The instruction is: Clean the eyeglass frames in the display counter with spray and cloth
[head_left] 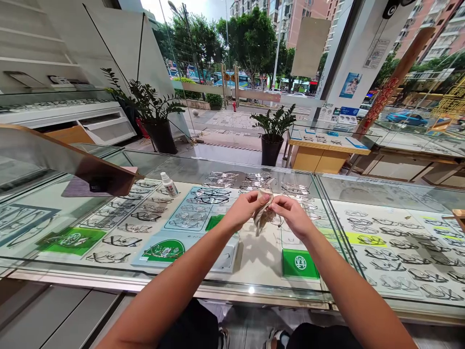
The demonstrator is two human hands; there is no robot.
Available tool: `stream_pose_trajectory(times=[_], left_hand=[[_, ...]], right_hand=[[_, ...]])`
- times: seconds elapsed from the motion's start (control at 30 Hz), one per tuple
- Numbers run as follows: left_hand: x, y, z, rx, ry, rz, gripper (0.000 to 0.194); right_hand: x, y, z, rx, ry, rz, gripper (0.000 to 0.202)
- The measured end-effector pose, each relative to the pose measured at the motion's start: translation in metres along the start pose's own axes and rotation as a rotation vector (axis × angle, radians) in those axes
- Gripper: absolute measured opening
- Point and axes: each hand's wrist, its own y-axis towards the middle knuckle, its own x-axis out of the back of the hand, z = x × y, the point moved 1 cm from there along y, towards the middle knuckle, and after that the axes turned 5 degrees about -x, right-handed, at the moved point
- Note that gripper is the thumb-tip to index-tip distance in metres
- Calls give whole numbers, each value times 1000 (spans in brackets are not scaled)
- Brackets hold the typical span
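My left hand (245, 209) pinches a crumpled beige cloth (259, 224) over the glass counter. The cloth is folded around part of a thin-rimmed pair of eyeglasses, mostly hidden by it and my fingers. My right hand (292, 216), closed with thumb and fingertips together, holds the eyeglasses beside the cloth. Both hands are close together, raised above the glass. To the left, a white spray bottle (169, 185) stands upright on the counter. Many eyeglasses lie in rows beneath the glass, including a dark-framed pair (121, 241).
The glass display counter (261, 286) runs across in front of me. A wooden-edged mirror or panel (72, 155) leans over its left part, above a striped mat (78, 189). Potted plants (271, 150) stand beyond, before the glass front. A display table (329, 150) is at the back right.
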Motion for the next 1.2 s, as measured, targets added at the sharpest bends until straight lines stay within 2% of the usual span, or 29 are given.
stream_pose_trajectory(times=[0.2, 0.43, 0.53, 0.7, 0.93, 1.03, 1.1, 1.2], left_hand=[[0, 2, -3, -84, -124, -84, 51], [-4, -2, -7, -52, -189, 74, 54], [-5, -2, -7, -59, -203, 87, 56], [-6, -1, -4, -102, -199, 51, 56], [-15, -2, 2, -173, -157, -29, 55], [-13, 1, 5, -180, -167, -66, 55], [-8, 4, 4, -183, -176, -32, 55], [0, 4, -2, -153, -196, 117, 51]], right_hand=[[-4, 0, -1, -27, 13, 3, 32], [-5, 0, -1, -38, 23, -2, 34], [-6, 0, -3, -56, 57, -9, 34], [-10, 1, -7, -85, 163, -16, 38], [-13, 3, -16, -96, 99, -14, 41], [-14, 3, -18, -98, 109, -19, 40], [-13, 2, -15, -98, 131, -22, 39], [-11, 0, -8, -94, 173, -26, 34]])
